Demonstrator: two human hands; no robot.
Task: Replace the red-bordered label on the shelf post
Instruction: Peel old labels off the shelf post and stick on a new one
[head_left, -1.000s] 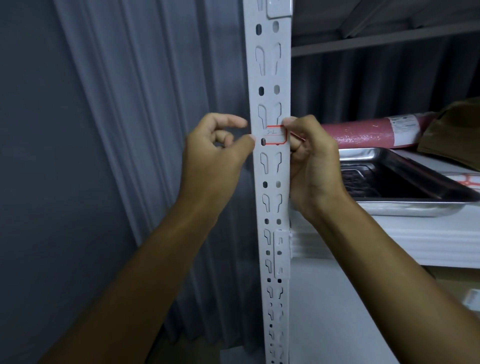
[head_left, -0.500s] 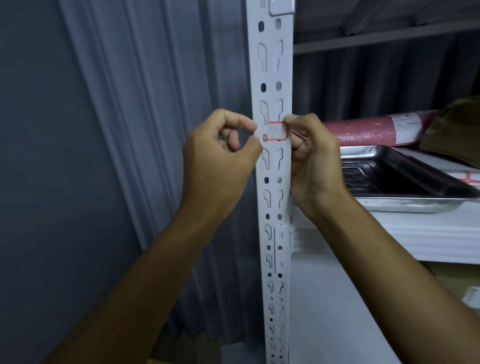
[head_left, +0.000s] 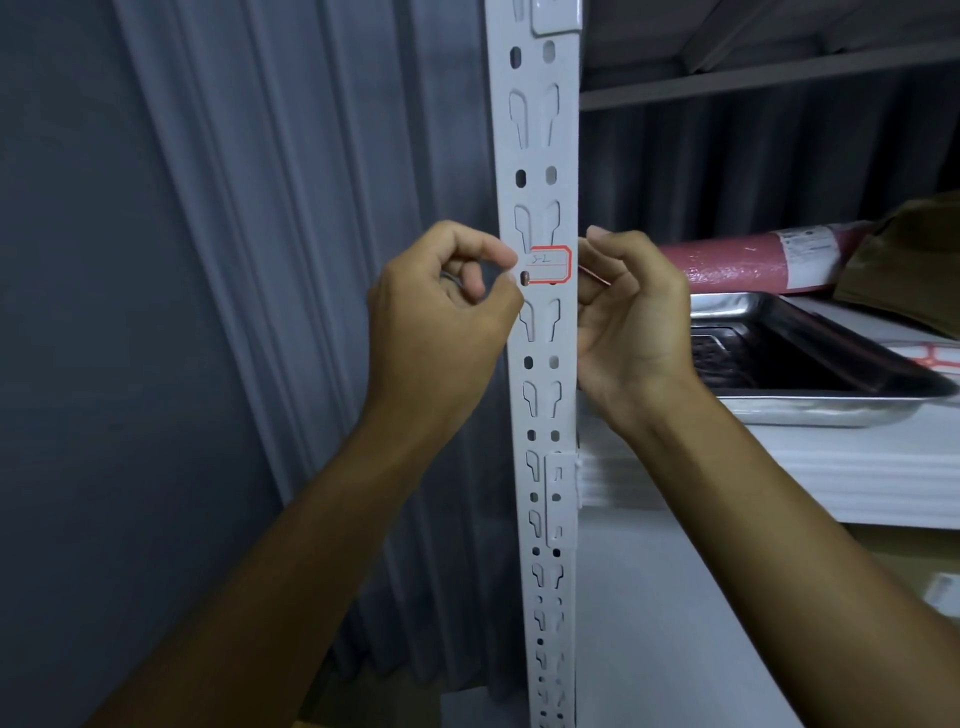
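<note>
Left hand (head_left: 441, 312) pinches label (head_left: 549, 265) left edge on shelf post (head_left: 540, 395), prob to peel; right hand (head_left: 631, 312) curled beside post, holding smth thin – can't tell what

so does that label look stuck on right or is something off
The red-bordered label sits off-centre on the shelf post, pushed toward its right edge. Its lower left part lies over one of the post's oval holes, which shows dark through the paper. The left hand pinches at its left edge; the right hand is beside the post.
</note>
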